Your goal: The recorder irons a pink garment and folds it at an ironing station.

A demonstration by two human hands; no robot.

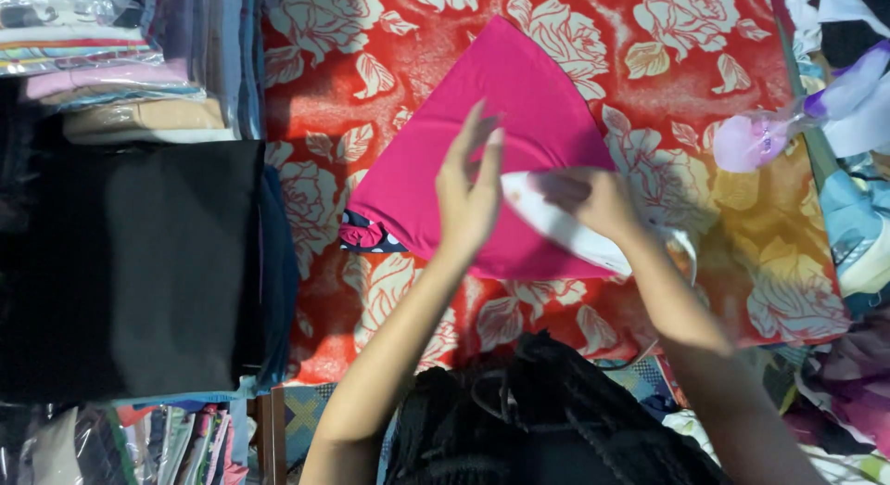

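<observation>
A bright pink folded cloth (501,133) lies on a red cloth with white roses (371,68). My right hand (593,199) grips a white iron (556,227) that rests on the pink cloth's near right edge. My left hand (468,193) hovers open just left of the iron, fingers spread above the pink cloth. A dark dotted scrap (366,235) peeks out under the pink cloth's left corner.
A black folded fabric stack (139,262) sits at the left. Bagged folded clothes (102,68) are piled at the upper left. A pale purple spray bottle (769,133) lies at the right, beside heaped clothes (862,216). Dark braided hair (528,420) hangs at the bottom.
</observation>
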